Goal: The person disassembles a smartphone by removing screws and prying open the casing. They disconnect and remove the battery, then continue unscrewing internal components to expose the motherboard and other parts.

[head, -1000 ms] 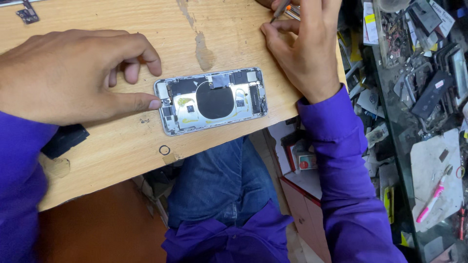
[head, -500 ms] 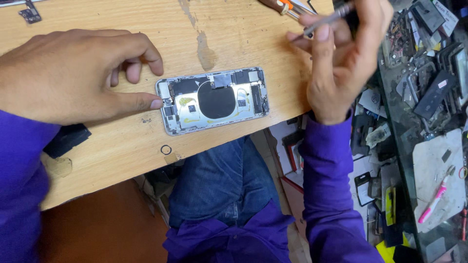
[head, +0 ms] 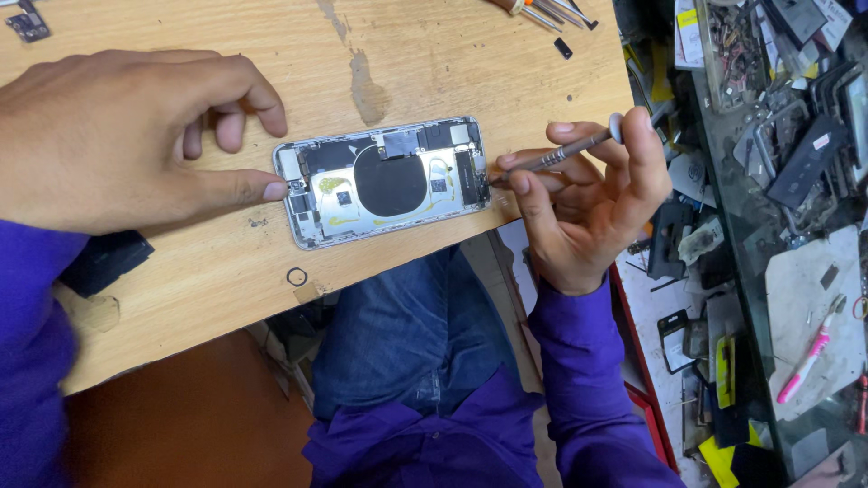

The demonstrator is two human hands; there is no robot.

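An opened phone housing (head: 384,181) lies flat on the wooden bench (head: 226,271), its inner parts and a round black coil showing. My left hand (head: 136,136) rests on the bench to its left, thumb tip pressed against the housing's left end. My right hand (head: 588,194) is at the bench's right edge and grips a slim metal screwdriver (head: 556,155). The screwdriver's tip points at the housing's right end, close to its edge.
Several loose tools (head: 542,11) lie at the bench's far edge. A small black ring (head: 297,276) sits near the front edge, a dark flat part (head: 104,262) at the left. To the right is a cluttered glass surface with phone parts and a pink pen (head: 805,361).
My right hand has come down from the tools at the bench's far edge with the screwdriver and now sits by the phone's right end. My left hand has stayed put.
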